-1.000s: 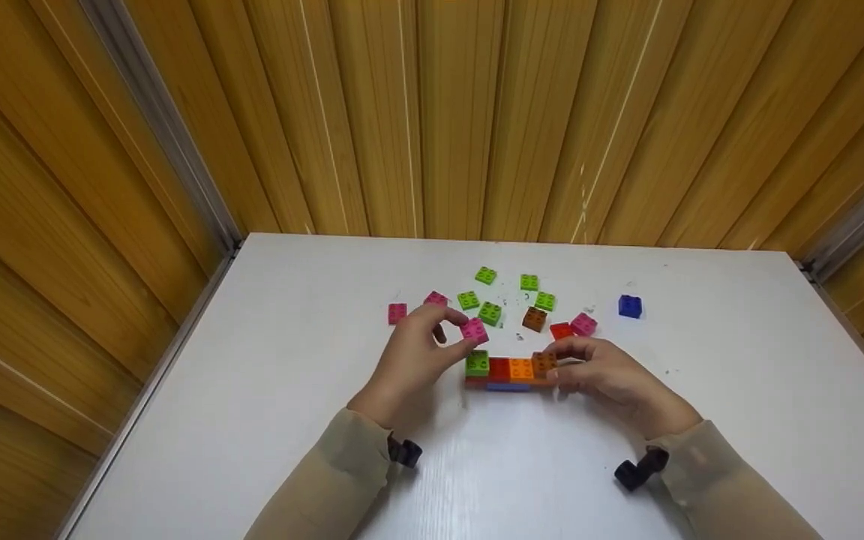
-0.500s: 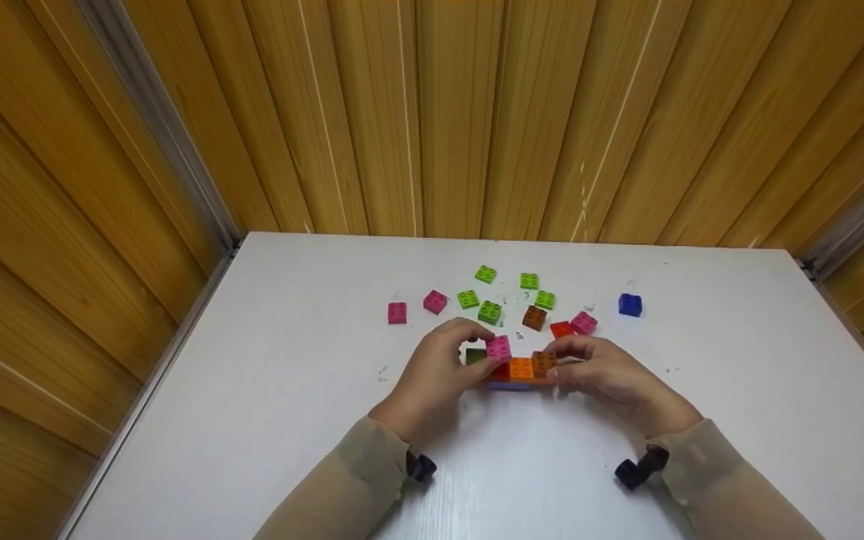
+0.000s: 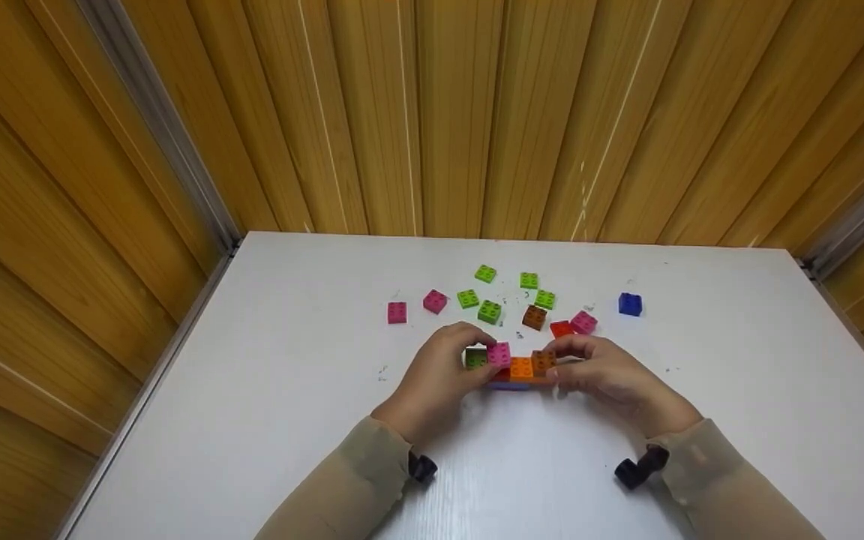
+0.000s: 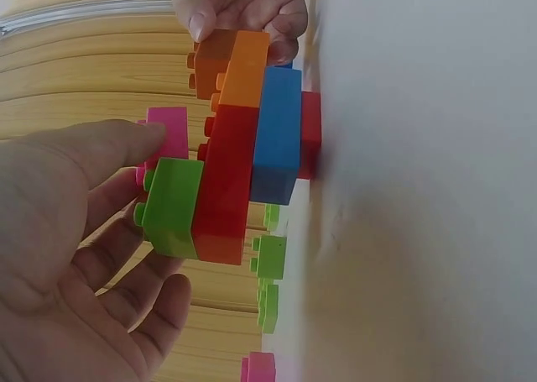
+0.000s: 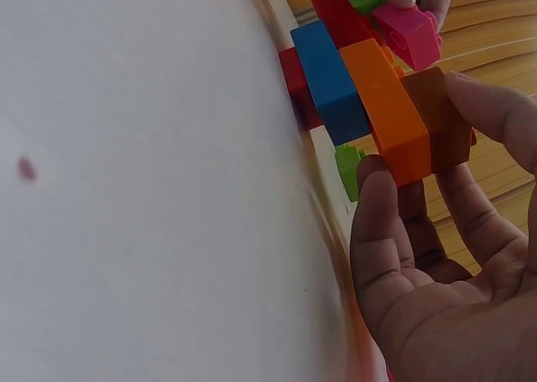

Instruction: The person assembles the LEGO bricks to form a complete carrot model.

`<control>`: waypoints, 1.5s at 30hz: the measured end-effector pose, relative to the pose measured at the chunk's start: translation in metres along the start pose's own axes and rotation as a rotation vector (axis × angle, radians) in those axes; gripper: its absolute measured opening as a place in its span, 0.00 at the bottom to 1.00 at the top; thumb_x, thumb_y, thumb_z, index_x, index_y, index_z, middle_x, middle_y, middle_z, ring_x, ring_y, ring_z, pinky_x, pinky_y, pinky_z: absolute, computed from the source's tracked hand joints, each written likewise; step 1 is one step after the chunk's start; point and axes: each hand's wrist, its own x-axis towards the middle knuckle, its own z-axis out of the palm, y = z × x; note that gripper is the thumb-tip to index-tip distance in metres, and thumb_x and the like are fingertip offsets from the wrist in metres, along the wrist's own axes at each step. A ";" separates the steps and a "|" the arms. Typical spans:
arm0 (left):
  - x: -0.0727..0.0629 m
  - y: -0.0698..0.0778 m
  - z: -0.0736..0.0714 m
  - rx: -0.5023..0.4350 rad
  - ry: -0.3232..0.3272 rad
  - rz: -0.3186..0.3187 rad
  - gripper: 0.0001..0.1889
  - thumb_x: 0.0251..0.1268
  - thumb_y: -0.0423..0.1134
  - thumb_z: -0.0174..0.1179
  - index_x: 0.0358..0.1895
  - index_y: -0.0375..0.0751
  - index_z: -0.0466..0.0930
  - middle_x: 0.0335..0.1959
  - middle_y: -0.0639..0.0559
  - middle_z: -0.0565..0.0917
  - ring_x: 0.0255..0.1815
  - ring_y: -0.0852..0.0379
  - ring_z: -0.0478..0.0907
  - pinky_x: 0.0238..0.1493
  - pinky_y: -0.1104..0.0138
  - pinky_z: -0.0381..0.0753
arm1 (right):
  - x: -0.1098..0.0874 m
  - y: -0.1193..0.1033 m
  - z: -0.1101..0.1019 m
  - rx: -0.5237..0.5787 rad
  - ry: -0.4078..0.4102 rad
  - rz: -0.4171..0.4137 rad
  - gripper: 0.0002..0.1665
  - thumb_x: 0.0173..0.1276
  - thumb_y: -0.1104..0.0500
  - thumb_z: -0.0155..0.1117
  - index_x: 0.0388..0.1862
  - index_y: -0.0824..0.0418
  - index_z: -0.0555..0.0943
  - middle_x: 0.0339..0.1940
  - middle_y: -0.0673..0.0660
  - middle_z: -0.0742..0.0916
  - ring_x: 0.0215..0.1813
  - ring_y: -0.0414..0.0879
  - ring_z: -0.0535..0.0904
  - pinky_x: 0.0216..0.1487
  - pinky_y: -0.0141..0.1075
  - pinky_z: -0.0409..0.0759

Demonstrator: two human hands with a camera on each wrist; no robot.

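Between the thumb and fingers of my left hand point(image 3: 436, 375) is a pink brick point(image 3: 499, 354), held just above the red brick point(image 4: 226, 176) of a stepped brick build. In the left wrist view a small gap seems to part the pink brick from the studs below. The build rises from a red brick point(image 4: 310, 134) through a blue brick point(image 4: 278, 130) to red and orange bricks point(image 5: 384, 105). A green brick point(image 4: 172, 206) tops its left end and a brown brick point(image 5: 438, 117) its right. My right hand point(image 3: 612, 379) grips that brown end.
Behind the build lie several loose green bricks point(image 3: 490, 311), pink bricks point(image 3: 435, 301), another brown brick point(image 3: 534, 316) and a red piece point(image 3: 561, 329). A dark blue brick point(image 3: 630, 304) sits farther right on the white table point(image 3: 289, 322). Wood-look panels point(image 3: 454, 120) stand behind the table.
My left hand has carried the pink brick rightward and down, from above the green brick's left side to over the red one beside it. The right hand has stayed in place.
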 end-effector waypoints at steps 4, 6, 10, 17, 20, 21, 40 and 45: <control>0.001 -0.001 0.000 0.028 -0.001 0.011 0.16 0.75 0.46 0.78 0.62 0.57 0.91 0.64 0.61 0.89 0.78 0.52 0.79 0.87 0.51 0.74 | 0.000 -0.001 0.000 0.000 0.000 0.000 0.23 0.77 0.60 0.77 0.66 0.64 0.83 0.61 0.49 0.88 0.56 0.47 0.85 0.55 0.35 0.90; 0.001 -0.001 0.000 0.034 -0.001 0.013 0.16 0.75 0.46 0.78 0.62 0.57 0.91 0.64 0.60 0.89 0.77 0.52 0.79 0.87 0.51 0.75 | 0.000 -0.001 0.000 0.006 -0.004 -0.007 0.22 0.77 0.61 0.76 0.66 0.64 0.83 0.60 0.49 0.88 0.56 0.47 0.85 0.55 0.35 0.90; 0.001 -0.001 0.000 0.035 -0.003 0.006 0.17 0.74 0.46 0.79 0.62 0.56 0.91 0.64 0.60 0.90 0.76 0.52 0.80 0.86 0.52 0.75 | 0.000 -0.001 0.001 0.024 0.003 -0.009 0.21 0.76 0.63 0.76 0.64 0.64 0.84 0.60 0.49 0.89 0.55 0.47 0.84 0.54 0.36 0.90; 0.001 -0.003 0.000 0.025 -0.020 0.000 0.16 0.74 0.45 0.79 0.61 0.57 0.92 0.63 0.63 0.90 0.76 0.54 0.79 0.86 0.53 0.75 | 0.000 -0.001 0.001 0.014 0.018 0.013 0.24 0.75 0.61 0.78 0.66 0.64 0.83 0.61 0.50 0.89 0.56 0.48 0.85 0.55 0.37 0.90; 0.002 -0.004 0.001 0.015 -0.024 0.004 0.14 0.73 0.45 0.79 0.58 0.57 0.92 0.59 0.63 0.90 0.72 0.55 0.80 0.85 0.53 0.77 | 0.000 0.000 0.001 0.016 0.012 0.007 0.24 0.76 0.61 0.77 0.66 0.65 0.83 0.62 0.50 0.90 0.56 0.48 0.85 0.56 0.36 0.90; 0.002 -0.005 0.001 0.011 -0.026 0.005 0.14 0.73 0.45 0.80 0.57 0.57 0.93 0.57 0.63 0.90 0.71 0.55 0.81 0.84 0.54 0.78 | 0.000 0.000 0.001 0.016 0.009 0.007 0.23 0.76 0.61 0.77 0.66 0.65 0.83 0.62 0.50 0.90 0.57 0.48 0.85 0.56 0.36 0.90; 0.002 -0.008 0.007 -0.032 -0.005 -0.006 0.09 0.78 0.45 0.76 0.55 0.53 0.93 0.55 0.60 0.91 0.66 0.55 0.83 0.81 0.54 0.81 | 0.001 0.004 0.002 0.038 -0.023 -0.038 0.20 0.77 0.64 0.74 0.64 0.65 0.83 0.60 0.49 0.89 0.53 0.48 0.85 0.53 0.36 0.91; 0.003 -0.007 0.008 -0.055 0.000 -0.023 0.09 0.77 0.45 0.76 0.55 0.53 0.93 0.54 0.60 0.91 0.63 0.56 0.85 0.78 0.55 0.83 | 0.001 0.001 0.001 0.014 -0.017 -0.031 0.23 0.77 0.63 0.75 0.66 0.67 0.81 0.61 0.51 0.87 0.55 0.49 0.84 0.54 0.36 0.91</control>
